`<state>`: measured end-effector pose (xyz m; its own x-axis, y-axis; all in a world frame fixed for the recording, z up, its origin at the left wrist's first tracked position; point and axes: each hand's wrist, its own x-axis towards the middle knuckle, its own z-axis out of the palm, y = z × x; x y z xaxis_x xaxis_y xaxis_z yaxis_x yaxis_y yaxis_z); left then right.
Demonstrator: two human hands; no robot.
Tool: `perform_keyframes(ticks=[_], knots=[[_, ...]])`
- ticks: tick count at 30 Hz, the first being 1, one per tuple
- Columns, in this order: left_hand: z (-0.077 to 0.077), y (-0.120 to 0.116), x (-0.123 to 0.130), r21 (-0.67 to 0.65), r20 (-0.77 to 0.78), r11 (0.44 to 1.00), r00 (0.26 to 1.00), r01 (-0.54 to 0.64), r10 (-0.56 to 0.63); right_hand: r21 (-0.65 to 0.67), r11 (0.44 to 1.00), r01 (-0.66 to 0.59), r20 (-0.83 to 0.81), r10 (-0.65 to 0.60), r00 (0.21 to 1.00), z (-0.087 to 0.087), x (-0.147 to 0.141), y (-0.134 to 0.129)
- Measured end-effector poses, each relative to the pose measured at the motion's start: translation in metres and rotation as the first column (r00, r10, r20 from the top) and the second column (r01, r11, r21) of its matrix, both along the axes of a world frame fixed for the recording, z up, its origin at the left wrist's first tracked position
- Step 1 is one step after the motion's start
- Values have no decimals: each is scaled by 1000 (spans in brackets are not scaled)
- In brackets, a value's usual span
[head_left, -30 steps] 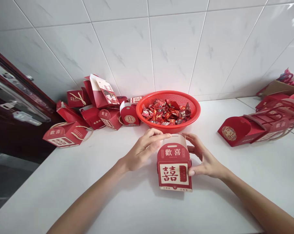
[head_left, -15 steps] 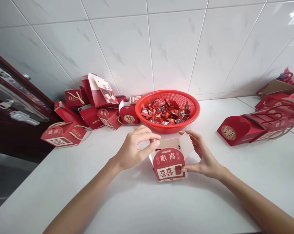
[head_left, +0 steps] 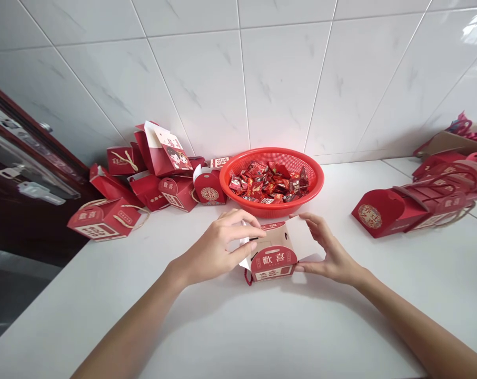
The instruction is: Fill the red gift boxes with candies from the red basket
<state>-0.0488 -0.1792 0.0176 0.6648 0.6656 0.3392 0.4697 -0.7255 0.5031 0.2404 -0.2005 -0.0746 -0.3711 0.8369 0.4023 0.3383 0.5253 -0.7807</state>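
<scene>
Small red-and-white card box (head_left: 272,259), top open, on white worktop (head_left: 230,331), just in front of round red plastic basket (head_left: 276,211). Right hand (head_left: 333,257) holds box's right side, thumb at front corner, fingers at back. Left hand (head_left: 212,248) has thumb and fingers spread by left edge; cannot tell if touching. Best go soft on white card flaps (head_left: 301,239), mind thin red cord (head_left: 247,279).

The red box (head_left: 273,259) now sits farther from the near edge and less tipped toward the camera, its top open where it was nearly closed. Its white right flap (head_left: 302,238) has spread outward, and a red cord (head_left: 248,278) has appeared at its near left corner.
</scene>
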Motion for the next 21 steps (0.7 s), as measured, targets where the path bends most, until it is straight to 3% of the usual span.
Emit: perform_keyframes(ticks=[6, 11, 16, 18, 21], knots=[[2, -6, 3, 49, -81, 997, 995, 65, -61, -91, 996, -26, -123, 14, 992, 8, -3, -4], [4, -10, 5, -14, -158, 997, 984, -81, 78, -183, 982, 39, -144, -67, 987, 13, -15, -7], [10, -6, -4, -182, -239, 971, 965, -152, 107, -199, 979, -37, -159, 5, 987, 16, -18, 4], [11, -4, -7, -232, -256, 954, 958, -188, 126, -164, 984, -65, -107, 48, 993, 21, -17, 10], [10, -2, -11, -294, -266, 930, 953, -222, 144, 1, 998, -55, 136, 55, 989, 35, -16, 14]])
